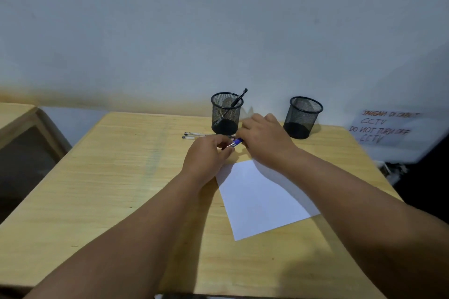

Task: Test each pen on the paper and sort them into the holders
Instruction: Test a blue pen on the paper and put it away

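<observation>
A blue pen point(235, 143) is held between both hands above the table, just beyond the far corner of a white sheet of paper point(262, 199). My left hand point(206, 155) grips its near end and my right hand point(263, 139) holds its far end. Two clear pens point(192, 135) lie side by side on the table to the left of the hands. A black mesh holder point(226, 114) stands behind them with one black pen point(237, 101) leaning inside. A second black mesh holder point(303, 118) stands to the right with no pen showing in it.
The wooden table point(116, 177) stands against a pale wall. A handwritten notice point(386, 126) is stuck to the wall at the right. Another wooden piece of furniture point(21, 119) stands at the far left, and a dark drop lies past the table's right edge.
</observation>
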